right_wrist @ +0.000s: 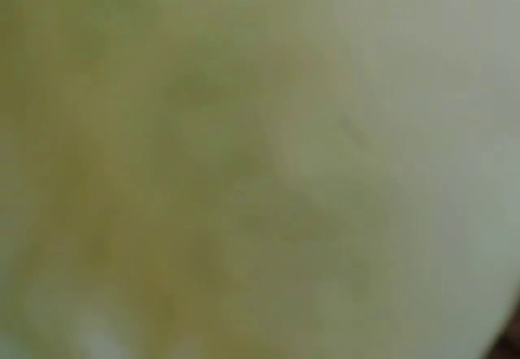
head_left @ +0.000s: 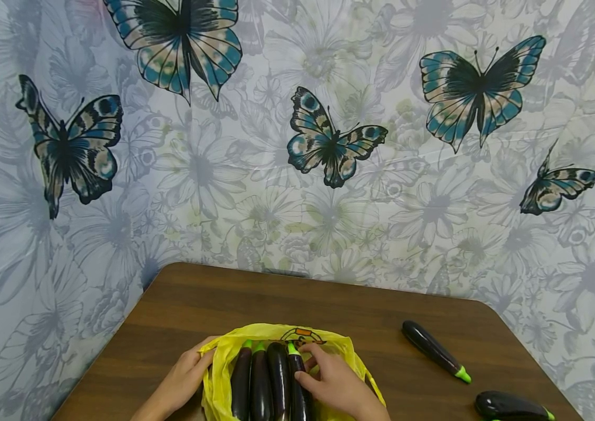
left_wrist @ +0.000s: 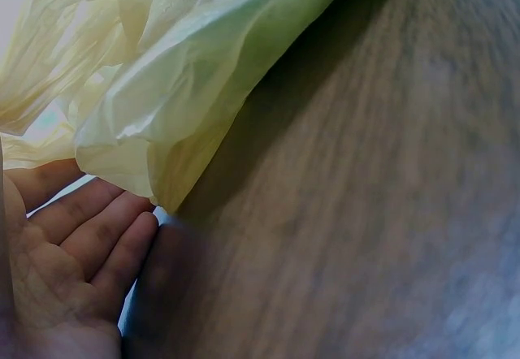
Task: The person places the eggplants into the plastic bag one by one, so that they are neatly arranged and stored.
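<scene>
A yellow plastic bag (head_left: 357,356) lies open on the table, with several dark, glossy eggplants (head_left: 260,383) side by side in its mouth, green stems toward the far rim. My left hand (head_left: 184,374) pinches the bag's left rim between thumb and index finger. In the left wrist view that hand (left_wrist: 77,253) shows its palm, the other fingers stretched under the yellow plastic (left_wrist: 187,123). My right hand (head_left: 334,380) reaches over the right side of the bag and grips the rightmost eggplant (head_left: 301,403) near its stem. Blurred yellow-green fills the right wrist view.
Two more eggplants lie on the brown wooden table (head_left: 213,298) to the right: one slanted (head_left: 431,348), the other (head_left: 510,406) nearer the front. Behind the table's far edge stands a wall (head_left: 255,222) with a flower and butterfly print.
</scene>
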Demonstrator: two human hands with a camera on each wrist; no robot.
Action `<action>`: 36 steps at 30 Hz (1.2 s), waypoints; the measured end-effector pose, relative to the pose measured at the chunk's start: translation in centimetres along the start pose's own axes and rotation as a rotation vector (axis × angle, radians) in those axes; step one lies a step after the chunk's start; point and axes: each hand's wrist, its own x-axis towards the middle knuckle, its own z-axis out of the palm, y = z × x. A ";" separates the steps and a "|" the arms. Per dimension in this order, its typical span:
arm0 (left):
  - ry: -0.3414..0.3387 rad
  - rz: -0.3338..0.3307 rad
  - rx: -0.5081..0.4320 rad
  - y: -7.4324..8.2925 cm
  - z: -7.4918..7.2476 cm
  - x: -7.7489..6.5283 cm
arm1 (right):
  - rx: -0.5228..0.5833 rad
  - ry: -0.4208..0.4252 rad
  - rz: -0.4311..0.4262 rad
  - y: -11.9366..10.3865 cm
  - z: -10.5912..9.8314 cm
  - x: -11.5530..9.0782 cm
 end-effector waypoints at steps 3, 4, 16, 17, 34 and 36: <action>-0.006 -0.007 -0.004 0.0 0.0 0.1 | 0.008 -0.008 0.000 0.0 -0.1 0.0; -0.006 -0.009 -0.002 0.0 0.0 0.1 | 0.008 -0.010 -0.001 0.0 -0.1 0.0; -0.005 -0.025 0.008 0.0 0.0 0.2 | -0.056 -0.020 -0.007 0.0 -0.7 -0.2; -0.006 -0.025 0.008 0.0 0.0 0.2 | -0.056 -0.018 -0.006 -0.1 -0.8 -0.3; 0.004 -0.010 0.017 0.1 0.0 0.1 | 0.028 -0.002 0.012 -0.4 -2.6 -1.4; 0.005 -0.018 0.013 0.1 0.0 0.1 | 0.033 0.005 0.016 -0.3 -3.0 -1.6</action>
